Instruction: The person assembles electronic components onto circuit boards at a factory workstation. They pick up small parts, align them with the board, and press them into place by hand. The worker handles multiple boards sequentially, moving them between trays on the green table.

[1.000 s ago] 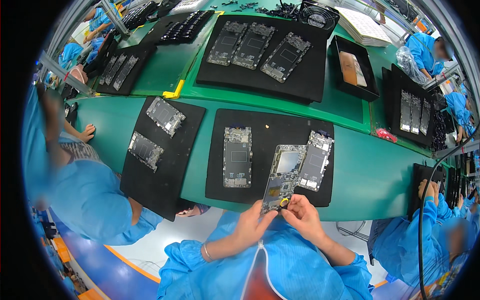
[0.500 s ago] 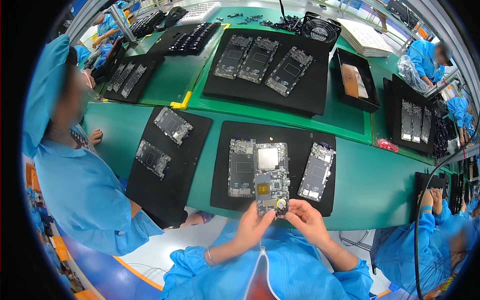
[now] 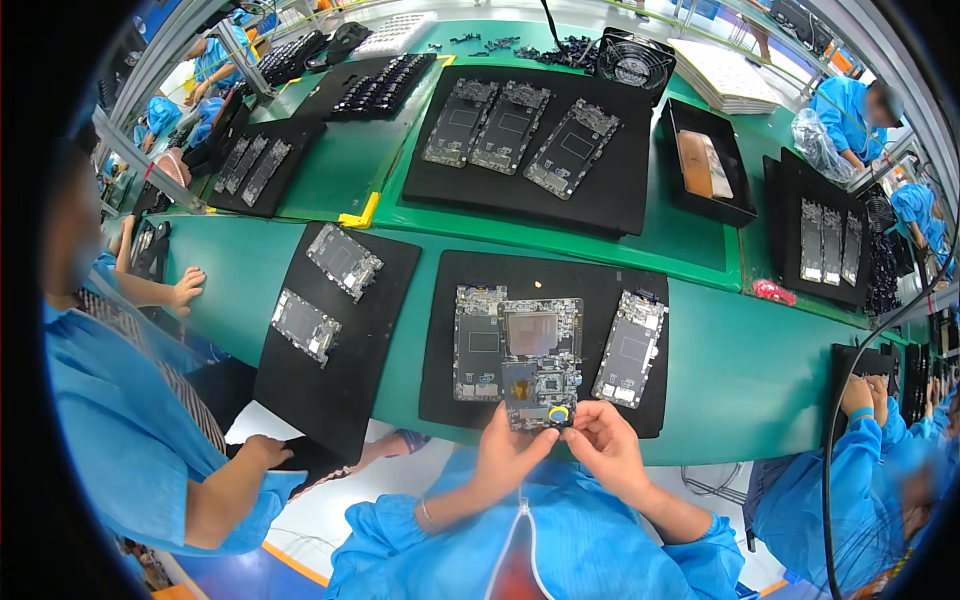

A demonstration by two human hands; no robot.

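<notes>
Above a black foam mat (image 3: 590,285), a bare circuit board (image 3: 530,333) with a large metal square and a yellow-ringed round part (image 3: 558,414) is held by its lower end. My left hand (image 3: 508,452) grips its lower left edge, thumb on the front face. Beside the round part, my right hand (image 3: 606,446) pinches the lower right corner; its fingertips are partly hidden. Behind the held board, a second board (image 3: 474,343) lies on the mat to the left. To the right, another board (image 3: 631,348) lies slightly tilted.
Two boards (image 3: 342,262) rest on another black mat (image 3: 350,400) at left, beside a co-worker in blue (image 3: 130,420). Across the green table (image 3: 740,390), three boards lie on a thick black pad (image 3: 620,170). A black tray (image 3: 735,205) and a fan (image 3: 636,62) stand farther back.
The held board has tipped, so its metal square reflects differently. My hands keep their grip. The co-worker at left has shifted toward the left edge and lowered an arm.
</notes>
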